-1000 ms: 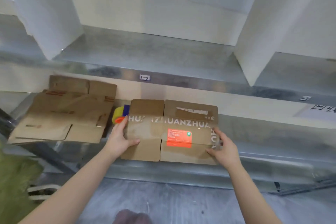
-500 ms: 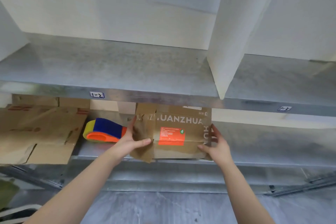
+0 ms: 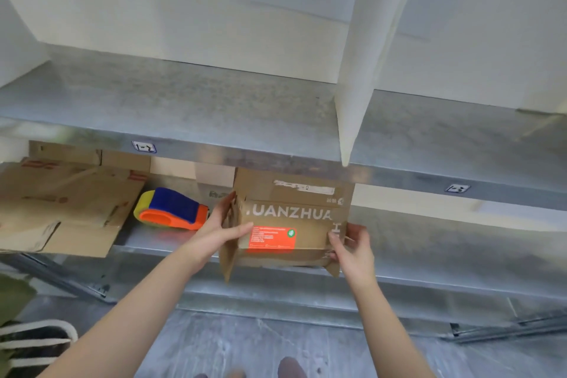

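A brown cardboard box (image 3: 288, 218) with white lettering and an orange-red label stands on the lower metal shelf (image 3: 429, 242), partly opened up, its flaps hanging loose. My left hand (image 3: 222, 230) grips the box's left side, thumb across the front face and fingers behind the left panel. My right hand (image 3: 352, 247) holds the right edge, fingers curled round the corner. The box's top back is tucked under the upper shelf's front lip.
A blue, orange and yellow tape dispenser (image 3: 170, 209) lies on the shelf just left of my left hand. Flattened cardboard boxes (image 3: 61, 202) are stacked at the far left. An upper metal shelf (image 3: 184, 110) with a white divider (image 3: 359, 86) overhangs. Grey floor lies below.
The box has gone from lying flat to being pushed up into shape, its left panel folded forward. My hands moved closer together, and the camera view shifted left and upward.
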